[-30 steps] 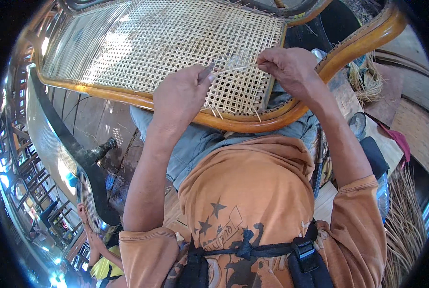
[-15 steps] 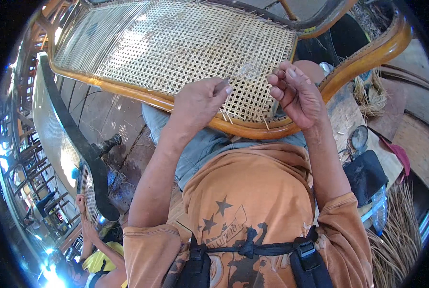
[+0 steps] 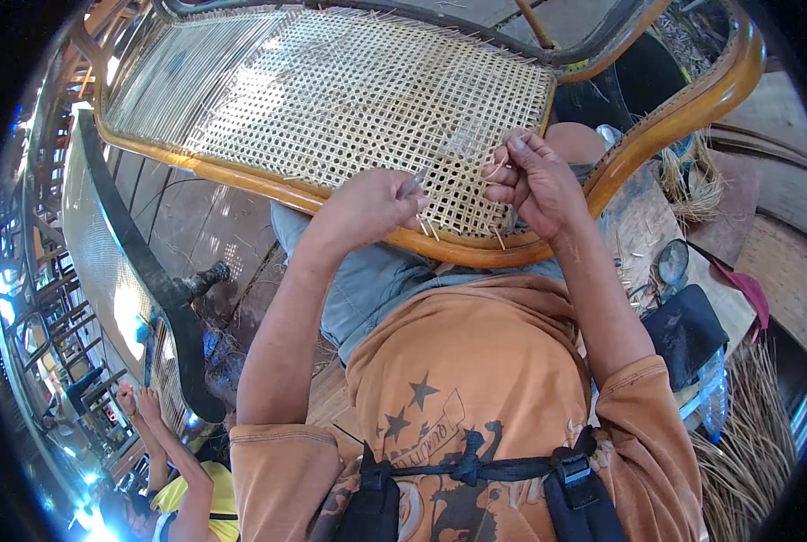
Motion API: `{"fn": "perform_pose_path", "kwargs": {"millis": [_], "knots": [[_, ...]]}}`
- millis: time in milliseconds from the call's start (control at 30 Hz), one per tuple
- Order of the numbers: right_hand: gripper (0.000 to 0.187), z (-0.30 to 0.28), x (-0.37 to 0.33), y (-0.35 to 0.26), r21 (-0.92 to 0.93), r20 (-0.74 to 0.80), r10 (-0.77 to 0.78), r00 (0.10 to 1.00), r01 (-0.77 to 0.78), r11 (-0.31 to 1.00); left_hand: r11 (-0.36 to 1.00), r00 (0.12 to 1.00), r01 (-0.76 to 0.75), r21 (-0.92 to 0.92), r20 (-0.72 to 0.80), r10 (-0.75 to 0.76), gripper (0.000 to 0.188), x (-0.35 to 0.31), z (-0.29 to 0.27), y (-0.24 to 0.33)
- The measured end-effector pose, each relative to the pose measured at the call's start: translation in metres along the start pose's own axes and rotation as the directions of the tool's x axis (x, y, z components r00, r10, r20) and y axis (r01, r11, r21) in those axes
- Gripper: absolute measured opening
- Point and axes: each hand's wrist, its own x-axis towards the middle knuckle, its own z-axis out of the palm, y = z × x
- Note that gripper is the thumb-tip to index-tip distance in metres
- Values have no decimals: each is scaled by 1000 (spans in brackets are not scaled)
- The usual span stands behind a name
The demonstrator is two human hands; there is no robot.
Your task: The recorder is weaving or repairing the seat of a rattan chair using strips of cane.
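Note:
Across my lap lies a cane-woven panel (image 3: 367, 90) set in a curved, varnished wooden frame (image 3: 268, 186). My left hand (image 3: 367, 206) is closed near the panel's lower edge, with a small grey pointed piece (image 3: 419, 177) between thumb and fingers; its kind is hard to tell. To the right, my right hand (image 3: 541, 185) hovers over the panel's right end, fingers curled in a pinch on a thin cane strand (image 3: 503, 161). Short loose cane ends stick out along the lower rim, between the two hands.
Left of me stands another dark-framed cane panel (image 3: 105, 217), where a co-worker's hands (image 3: 139, 403) are raised. A bundle of cane strands (image 3: 746, 443), a dark pouch (image 3: 686, 334), a clear plastic bottle (image 3: 713, 397) and a round dark-rimmed object (image 3: 672, 262) lie at right.
My left hand has shifted slightly down and my right hand slightly left and down, closer to the panel. The co-worker's hands have moved a little.

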Motion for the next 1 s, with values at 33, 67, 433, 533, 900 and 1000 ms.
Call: {"fn": "perform_pose_path", "kwargs": {"millis": [33,67,433,533,900,1000], "knots": [[12,-1,2,-1,-21,19,10,1000,-9,1000,990,999,-38,136,-28,43,28,4,-3,-4],[12,-3,6,-4,-21,16,9,1000,-9,1000,960,995,-72,269,-50,89,29,8,-6,-7],[8,-35,22,-8,-664,-150,-353,924,170,728,942,996,75,326,-68,-56,31,17,-14,-6],[6,-40,22,-1,-816,-112,-458,882,181,549,938,995,77,337,-79,-53,28,15,-8,-13],[16,7,-3,-47,-73,-348,-406,845,407,911,910,977,-196,366,-12,215,39,26,17,16],[14,21,-17,-87,-358,-108,-428,897,367,859,877,992,-75,474,-55,115,45,41,26,31]]}}
